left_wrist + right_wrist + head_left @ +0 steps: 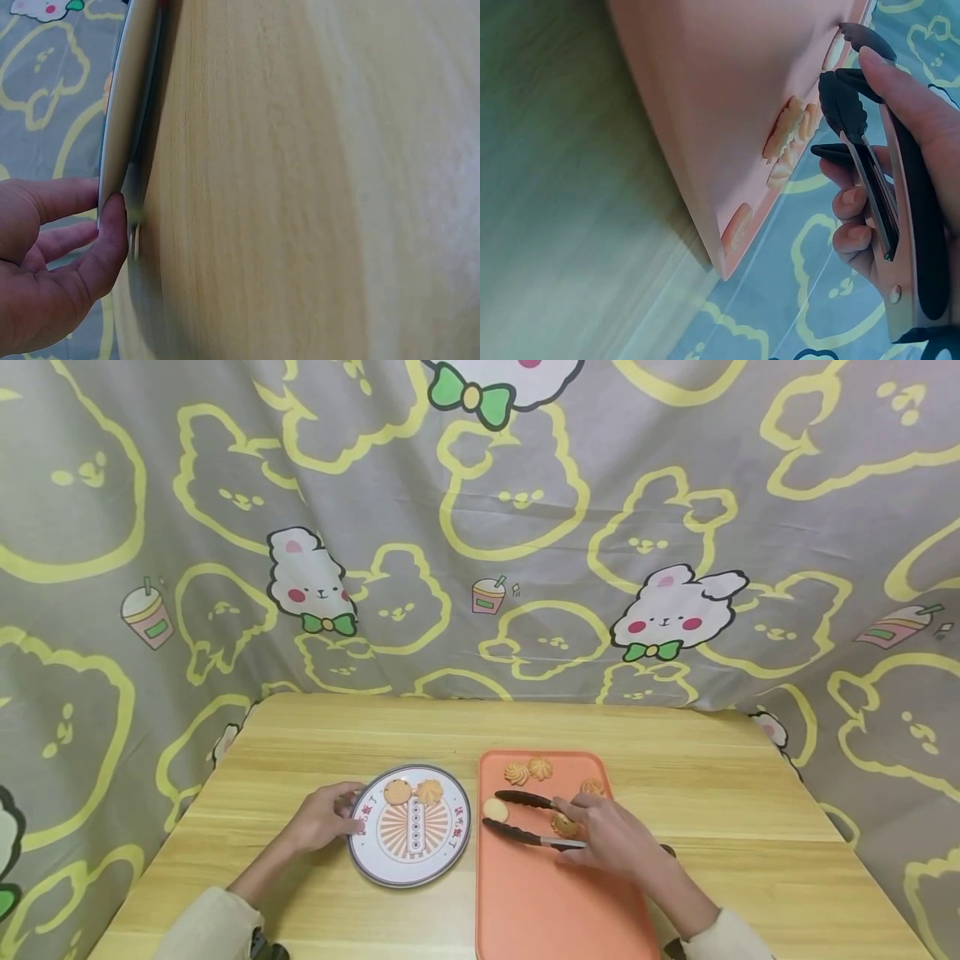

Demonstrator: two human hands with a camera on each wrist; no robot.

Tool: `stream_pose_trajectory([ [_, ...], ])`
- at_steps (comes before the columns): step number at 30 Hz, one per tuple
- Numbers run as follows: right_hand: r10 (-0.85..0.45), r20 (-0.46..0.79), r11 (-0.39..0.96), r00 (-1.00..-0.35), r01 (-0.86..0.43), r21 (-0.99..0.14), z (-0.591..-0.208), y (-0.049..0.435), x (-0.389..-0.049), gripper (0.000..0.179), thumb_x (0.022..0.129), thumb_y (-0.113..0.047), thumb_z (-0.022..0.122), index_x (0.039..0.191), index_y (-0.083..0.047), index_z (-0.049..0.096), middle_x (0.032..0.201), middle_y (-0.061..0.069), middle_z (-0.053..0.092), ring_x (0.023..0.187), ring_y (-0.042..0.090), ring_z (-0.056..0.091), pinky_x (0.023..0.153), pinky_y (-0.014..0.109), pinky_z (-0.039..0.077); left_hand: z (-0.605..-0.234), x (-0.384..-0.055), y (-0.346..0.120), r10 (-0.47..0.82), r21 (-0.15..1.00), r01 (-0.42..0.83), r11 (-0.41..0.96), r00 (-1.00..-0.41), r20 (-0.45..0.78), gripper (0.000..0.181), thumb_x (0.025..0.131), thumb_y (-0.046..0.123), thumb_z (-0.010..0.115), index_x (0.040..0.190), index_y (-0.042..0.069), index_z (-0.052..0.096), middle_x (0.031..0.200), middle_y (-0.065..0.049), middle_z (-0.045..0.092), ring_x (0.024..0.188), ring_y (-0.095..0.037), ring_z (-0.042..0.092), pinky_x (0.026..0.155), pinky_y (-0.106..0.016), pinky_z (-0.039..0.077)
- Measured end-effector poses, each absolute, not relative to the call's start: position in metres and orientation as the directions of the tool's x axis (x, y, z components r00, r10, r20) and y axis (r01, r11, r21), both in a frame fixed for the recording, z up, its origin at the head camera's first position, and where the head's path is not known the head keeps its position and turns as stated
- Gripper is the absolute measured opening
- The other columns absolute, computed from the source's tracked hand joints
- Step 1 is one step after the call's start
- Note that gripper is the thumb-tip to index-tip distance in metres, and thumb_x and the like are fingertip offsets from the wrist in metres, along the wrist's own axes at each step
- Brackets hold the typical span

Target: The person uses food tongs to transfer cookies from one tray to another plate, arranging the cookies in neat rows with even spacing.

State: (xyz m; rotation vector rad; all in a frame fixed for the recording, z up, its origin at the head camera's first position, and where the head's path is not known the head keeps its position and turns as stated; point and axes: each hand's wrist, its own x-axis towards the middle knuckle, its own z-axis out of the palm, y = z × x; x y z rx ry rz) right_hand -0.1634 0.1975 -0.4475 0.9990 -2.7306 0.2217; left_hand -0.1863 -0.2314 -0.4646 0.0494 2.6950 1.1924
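My left hand (324, 816) pinches the left rim of a white patterned plate (382, 860); the left wrist view shows thumb and fingers on either side of its edge. Near the plate's far rim lie a round cookie (397, 791) and a ridged cookie (430, 792). With my right hand (611, 837) I hold black-tipped metal tongs (517, 837) over an orange tray (555, 902). The spread tong tips stand on two sides of a plain round cookie (495, 811) by the tray's left edge. A dark-centred cookie (565, 824) sits between the tong arms, partly covered.
Two swirled cookies, one (516, 773) beside the other (540, 767), lie at the tray's far end. Another cookie (592, 787) is near its right edge. Plate and tray stand side by side on a wooden table (360, 727), with a patterned curtain (405, 660) behind.
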Motion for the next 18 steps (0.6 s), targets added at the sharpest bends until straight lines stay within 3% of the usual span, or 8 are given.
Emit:
stream_pose_trajectory([
  [7,-0.632,0.277,0.748,-0.724,-0.663,-0.029,-0.4477,0.1978,-0.1638,0.058,0.071,-0.048,0.077,0.114,-0.011,0.068,0.087,-0.001,0.066,0.067,0.005,0.051,0.054,0.018,0.049,-0.4672,-0.1881,-0.2313,0.091,0.741,-0.066,0.669,-0.981,-0.169,0.058,0.073,0.000,0.074,0.128,0.001,0.055,0.104,-0.012,0.058,0.080,-0.017,0.055,0.056,-0.024,0.054],
  [12,-0.614,0.271,0.763,-0.741,-0.645,-0.034,-0.4449,0.1992,-0.1639,0.059,0.071,-0.048,0.077,0.116,-0.010,0.067,0.093,0.001,0.069,0.072,0.010,0.059,0.055,0.020,0.052,-0.4682,-0.1881,-0.2316,0.095,0.741,-0.061,0.669,-0.981,-0.166,0.058,0.073,-0.001,0.073,0.128,0.000,0.055,0.104,-0.012,0.058,0.080,-0.017,0.055,0.056,-0.025,0.055],
  [18,-0.577,0.228,0.795,-0.784,-0.603,-0.062,-0.4386,0.1973,-0.1656,0.063,0.071,-0.047,0.078,0.121,-0.011,0.064,0.097,0.002,0.069,0.065,0.007,0.055,0.053,0.020,0.050,-0.4664,-0.1872,-0.2319,0.099,0.742,-0.061,0.668,-0.981,-0.169,0.058,0.073,0.000,0.073,0.128,0.000,0.054,0.105,-0.012,0.058,0.079,-0.017,0.055,0.056,-0.025,0.055],
])
